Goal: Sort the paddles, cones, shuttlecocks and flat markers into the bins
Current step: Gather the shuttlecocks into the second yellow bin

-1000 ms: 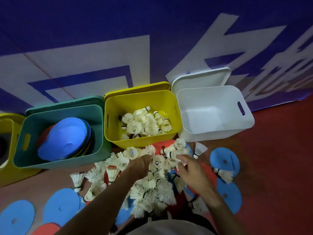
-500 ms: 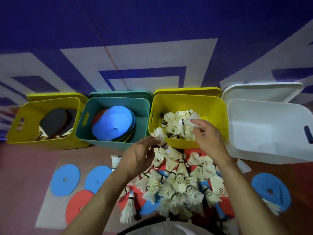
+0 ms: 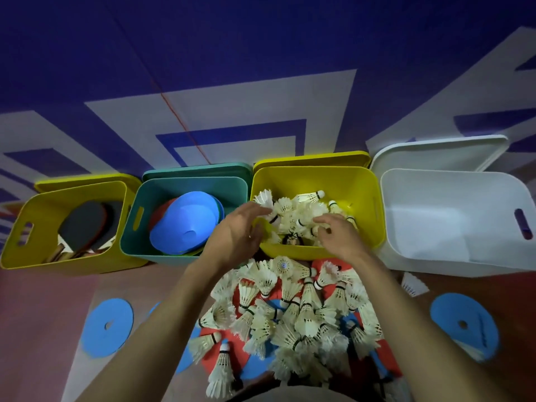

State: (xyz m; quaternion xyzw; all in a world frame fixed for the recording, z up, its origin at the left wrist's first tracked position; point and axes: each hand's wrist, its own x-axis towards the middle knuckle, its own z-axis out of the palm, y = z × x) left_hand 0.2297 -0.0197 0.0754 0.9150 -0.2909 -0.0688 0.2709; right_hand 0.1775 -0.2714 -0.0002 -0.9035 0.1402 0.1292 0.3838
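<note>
**Both hands over the shuttlecock bin**

Shuttlecocks in the bin (image 3: 301,216), white feather skirts, pale cork noses ringed with a dark band, tumbled every which way inside the yellow bin (image 3: 362,192), third along the row. One shuttlecock (image 3: 264,198) stands up at the bin's left side, feathers fanned, right against the fingertips of the left hand (image 3: 235,236). That hand sits over the bin's near-left corner, fingers loosely spread and reaching in, touching feathers; whether any finger actually pinches one, I can't tell. The right hand (image 3: 336,233) hovers over the middle of the bin, fingers relaxed and slightly curled downward, just above the heap, nothing visibly gripped.

Down on the floor, between the forearms, a big loose pile of shuttlecocks (image 3: 293,311) lies just in front of the bin, spilling over red and blue flat markers. A lone blue marker (image 3: 107,332) lies well out to the left, another blue marker (image 3: 464,323) to the right with a stray shuttlecock (image 3: 413,284) near it.

Along the row: the green bin (image 3: 185,181) just left holds stacked blue cones (image 3: 185,227); the far-left yellow bin (image 3: 17,227) holds paddles (image 3: 84,224), dark face up; the white bin (image 3: 452,256) stands on the right, touching the shuttlecock bin's side
</note>
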